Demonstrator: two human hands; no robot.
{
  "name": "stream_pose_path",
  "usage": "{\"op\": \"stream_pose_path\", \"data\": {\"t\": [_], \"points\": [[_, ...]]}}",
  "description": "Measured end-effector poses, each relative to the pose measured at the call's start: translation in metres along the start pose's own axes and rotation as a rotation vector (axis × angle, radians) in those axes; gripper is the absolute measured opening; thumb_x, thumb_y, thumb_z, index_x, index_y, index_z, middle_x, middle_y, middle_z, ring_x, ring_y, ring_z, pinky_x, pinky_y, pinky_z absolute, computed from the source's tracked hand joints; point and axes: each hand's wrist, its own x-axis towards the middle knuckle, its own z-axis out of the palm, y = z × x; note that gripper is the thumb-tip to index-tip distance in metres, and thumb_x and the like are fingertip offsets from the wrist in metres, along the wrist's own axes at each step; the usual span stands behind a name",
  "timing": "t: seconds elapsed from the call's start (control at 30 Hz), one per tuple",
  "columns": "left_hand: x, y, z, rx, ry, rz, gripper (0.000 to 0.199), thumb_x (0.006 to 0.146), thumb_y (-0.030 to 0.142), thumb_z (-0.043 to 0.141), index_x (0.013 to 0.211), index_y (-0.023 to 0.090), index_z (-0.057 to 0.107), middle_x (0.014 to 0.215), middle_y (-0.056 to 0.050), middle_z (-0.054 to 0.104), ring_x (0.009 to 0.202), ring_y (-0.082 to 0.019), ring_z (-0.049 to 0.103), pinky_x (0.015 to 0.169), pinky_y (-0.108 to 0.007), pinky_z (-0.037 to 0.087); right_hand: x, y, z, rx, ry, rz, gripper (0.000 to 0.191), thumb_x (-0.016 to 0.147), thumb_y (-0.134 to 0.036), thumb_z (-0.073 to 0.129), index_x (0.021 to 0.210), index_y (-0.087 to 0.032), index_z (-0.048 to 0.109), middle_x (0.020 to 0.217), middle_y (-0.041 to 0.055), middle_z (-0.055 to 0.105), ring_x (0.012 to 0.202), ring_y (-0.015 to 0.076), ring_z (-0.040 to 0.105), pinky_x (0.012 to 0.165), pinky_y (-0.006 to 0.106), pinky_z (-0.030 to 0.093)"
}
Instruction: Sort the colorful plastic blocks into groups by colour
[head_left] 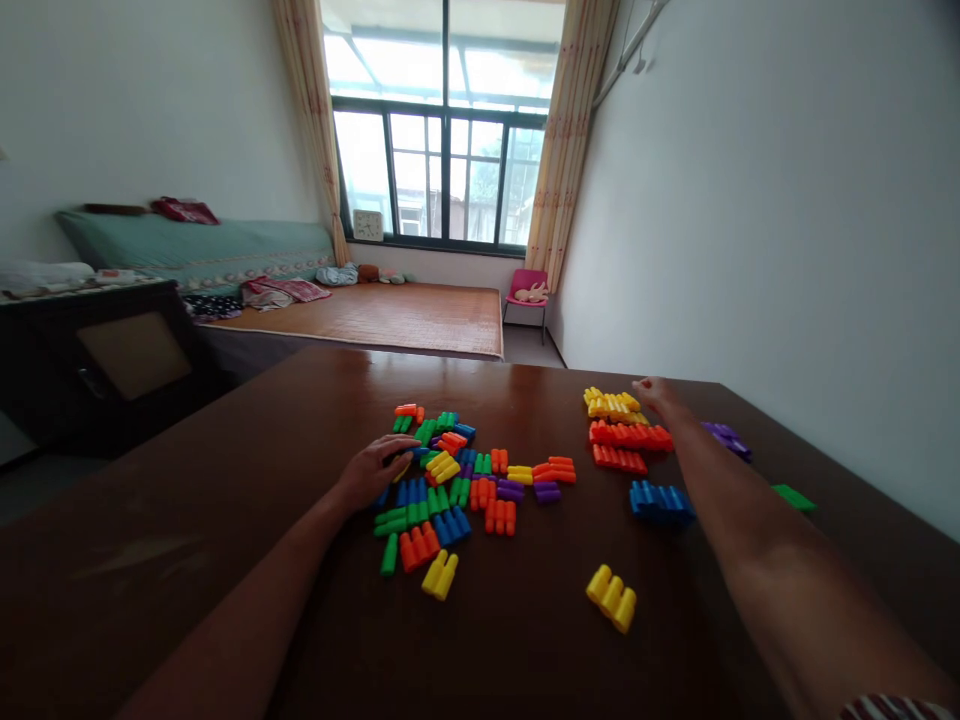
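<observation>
My left hand (375, 468) lies over the left edge of a mixed heap of plastic building blocks (442, 500), its fingers stretched out and touching blocks. The heap holds green, blue, orange, yellow and purple pieces. My right hand (654, 394) is at the far right, its fingers curled together beside the yellow blocks (611, 404); anything inside them is hidden. Below the yellow blocks lie rows of red-orange blocks (630, 436). Closer to me are joined blue blocks (661, 502), partly behind my right forearm.
A yellow block (611, 598) lies alone near the front of the brown table (525, 650). Purple blocks (726, 440) and a green block (793, 497) lie right of my right forearm. Beyond the table are a bed (420, 315) and a pink chair (529, 290).
</observation>
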Motion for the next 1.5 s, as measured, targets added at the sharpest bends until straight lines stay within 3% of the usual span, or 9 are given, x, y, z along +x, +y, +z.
{"op": "stream_pose_path", "data": {"t": [0.2,0.47,0.6,0.73,0.87,0.97,1.2,1.37,1.5], "points": [[-0.001,0.006,0.002,-0.003,0.047,-0.008,0.039,0.086,0.046,0.050,0.111,0.023,0.070,0.108,-0.006,0.067,0.097,-0.021,0.063,0.088,-0.031,0.049,-0.080,-0.077,-0.022,0.217,-0.187,-0.415,0.029,0.083,-0.041,0.053,0.090,-0.016,0.067,0.078,0.0057,0.070,0.065,0.0144,0.060,0.059,0.024,0.044],[-0.005,0.012,0.003,0.034,0.073,-0.038,0.035,0.087,0.040,0.049,0.107,0.021,0.071,0.099,-0.005,0.069,0.089,-0.019,0.064,0.080,-0.029,0.049,-0.250,-0.206,0.005,0.252,-0.525,-1.047,0.024,0.084,-0.026,0.055,0.104,-0.020,0.068,0.096,0.0051,0.070,0.080,0.0150,0.062,0.077,0.028,0.048],[-0.006,0.011,0.005,0.034,0.108,-0.029,0.030,0.086,0.029,0.049,0.105,0.022,0.071,0.102,-0.006,0.067,0.094,-0.019,0.063,0.086,-0.029,0.048,-0.278,-0.243,0.012,0.088,-0.526,-1.265,0.034,0.080,-0.025,0.062,0.115,-0.024,0.064,0.108,0.0083,0.067,0.100,0.0213,0.058,0.095,0.038,0.042],[-0.006,0.011,0.006,0.035,0.137,-0.032,0.028,0.085,0.027,0.050,0.103,0.021,0.071,0.105,-0.006,0.066,0.098,-0.019,0.062,0.089,-0.030,0.048,-0.283,-0.252,0.018,0.013,-0.551,-1.239,0.038,0.078,-0.032,0.067,0.114,-0.022,0.064,0.099,0.0080,0.067,0.088,0.0208,0.058,0.082,0.033,0.046],[-0.006,0.012,0.005,0.017,0.130,-0.040,0.029,0.085,0.028,0.050,0.102,0.020,0.071,0.105,-0.007,0.065,0.097,-0.019,0.063,0.089,-0.030,0.048,-0.277,-0.240,0.019,0.127,-0.497,-1.139,0.031,0.084,-0.037,0.059,0.108,-0.018,0.065,0.087,0.0051,0.067,0.069,0.0143,0.056,0.069,0.027,0.045],[-0.005,0.012,0.004,0.019,0.110,-0.048,0.032,0.084,0.032,0.049,0.104,0.019,0.071,0.106,-0.008,0.065,0.096,-0.021,0.063,0.088,-0.031,0.049,-0.255,-0.216,0.012,0.271,-0.445,-1.024,0.028,0.085,-0.037,0.057,0.102,-0.017,0.067,0.089,0.0060,0.067,0.075,0.0149,0.059,0.072,0.027,0.047],[-0.002,0.009,0.000,0.043,0.066,-0.067,0.040,0.084,0.043,0.046,0.109,0.021,0.069,0.109,-0.006,0.067,0.096,-0.022,0.063,0.085,-0.031,0.048,-0.135,-0.089,-0.025,0.585,-0.207,-0.338,0.028,0.071,-0.034,0.070,0.093,-0.017,0.063,0.090,0.0070,0.071,0.081,0.0178,0.066,0.071,0.028,0.054],[0.001,0.010,-0.003,0.037,0.053,-0.114,0.043,0.083,0.049,0.045,0.109,0.023,0.069,0.107,-0.004,0.068,0.096,-0.022,0.063,0.085,-0.031,0.047,-0.061,0.012,-0.041,0.372,0.040,0.052,0.017,0.069,-0.025,0.068,0.082,-0.015,0.064,0.078,0.0072,0.071,0.070,0.0166,0.067,0.064,0.026,0.053],[0.001,0.006,-0.003,0.034,0.036,-0.114,0.047,0.083,0.053,0.044,0.110,0.023,0.068,0.107,-0.004,0.068,0.095,-0.021,0.063,0.085,-0.030,0.047,-0.039,0.040,-0.034,0.114,0.043,0.086,0.015,0.069,-0.030,0.069,0.076,-0.017,0.066,0.072,0.0057,0.070,0.068,0.0177,0.067,0.065,0.027,0.052]]}}
